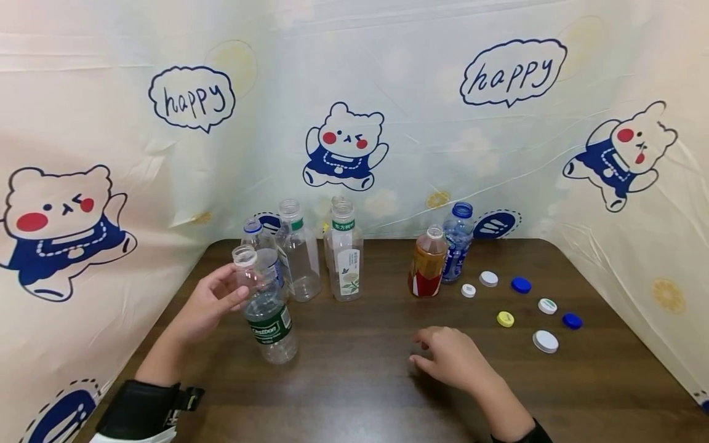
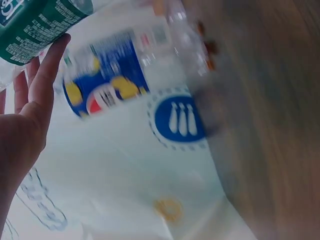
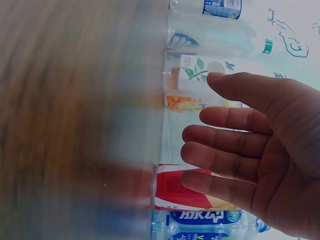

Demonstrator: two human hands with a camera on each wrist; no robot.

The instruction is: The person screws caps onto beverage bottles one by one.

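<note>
My left hand is at the upper part of a clear, uncapped plastic bottle with a green label. Its fingers go behind the bottle near the neck, and the thumb lies along the near left side. In the left wrist view, the green label appears close beside the fingers. My right hand hovers over the table, left of the loose caps; the right wrist view shows its relaxed fingers with nothing between them.
Behind the left hand stand several uncapped bottles, including a blue-labelled one, a tall clear bottle and a white-labelled bottle. A red-orange-labelled bottle and a blue bottle stand right of centre. Several caps, among them a yellow cap, lie on the brown table.
</note>
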